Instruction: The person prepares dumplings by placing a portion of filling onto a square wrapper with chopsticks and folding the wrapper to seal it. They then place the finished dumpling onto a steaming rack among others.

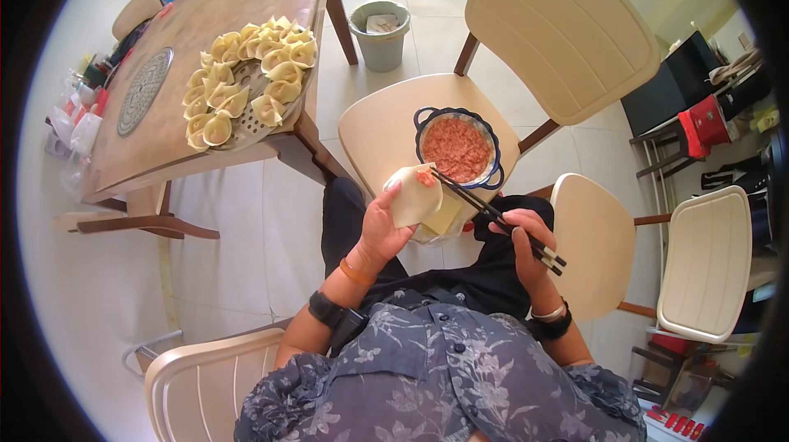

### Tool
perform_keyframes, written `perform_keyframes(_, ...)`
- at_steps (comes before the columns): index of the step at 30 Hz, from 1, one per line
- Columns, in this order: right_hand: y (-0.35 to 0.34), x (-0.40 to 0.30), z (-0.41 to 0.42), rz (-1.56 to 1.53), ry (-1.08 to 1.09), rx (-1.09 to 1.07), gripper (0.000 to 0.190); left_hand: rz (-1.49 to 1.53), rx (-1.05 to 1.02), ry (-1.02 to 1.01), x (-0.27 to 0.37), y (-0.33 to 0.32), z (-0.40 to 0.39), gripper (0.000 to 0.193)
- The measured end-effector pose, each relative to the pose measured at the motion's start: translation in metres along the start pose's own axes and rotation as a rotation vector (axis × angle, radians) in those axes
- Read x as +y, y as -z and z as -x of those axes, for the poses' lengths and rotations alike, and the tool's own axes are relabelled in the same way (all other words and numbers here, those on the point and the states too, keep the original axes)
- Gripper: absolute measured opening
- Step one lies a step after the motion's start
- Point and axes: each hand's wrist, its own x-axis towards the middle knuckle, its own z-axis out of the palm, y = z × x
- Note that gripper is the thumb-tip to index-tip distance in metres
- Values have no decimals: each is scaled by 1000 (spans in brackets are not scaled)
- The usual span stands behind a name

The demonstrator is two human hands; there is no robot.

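Observation:
A flat dough wrapper (409,203) rests across my left hand (385,220), the thumb on its edge. Near the wrapper's far corner sits a small dab of pink minced filling (425,178). My right hand (527,238) grips a pair of dark chopsticks (474,201), whose tips touch or nearly touch that dab. Just beyond, a blue-rimmed two-handled bowl (420,145) on the chair seat holds minced meat filling (457,149). Partly hidden below my left hand, a stack of yellowish wrappers (445,214) lies on plastic at the seat's front edge.
At the left, a wooden table (191,16) carries a perforated metal tray (249,124) of folded wontons (223,96). A round perforated plate (145,91) also lies there. A lined waste bin (381,50) stands on the floor ahead. Another chair (592,244) is close on my right.

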Motion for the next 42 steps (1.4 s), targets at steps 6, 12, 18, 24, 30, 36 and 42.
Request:
perform_keyframes(6, -8, 19, 8, -361, -395, 189, 23, -30, 38, 10, -3, 0, 1, 42)
perform_keyframes(12, 3, 49, -22, -227, -397, 412, 23, -42, 17, -8, 5, 9, 10, 41)
perform_keyframes(18, -9, 147, -18, -140, -532, 382, 21, -35, 97, -15, -2, 12, 17, 40)
perform_keyframes(24, -26, 176, -24, -287, -667, 561, 17, -2, 93, 3, -7, 13, 21, 40)
perform_keyframes(30, -23, 166, -11, -441, -774, 674, 15, -14, 59, 6, -9, 8, 12, 38)
perform_keyframes(36, -25, 126, -5, -553, -967, 537, 19, -40, -18, 7, -15, -2, 3, 40)
perform_keyframes(42, -54, 72, -24, -301, -580, 102, 20, -86, -21, 76, -25, -5, 2, 42)
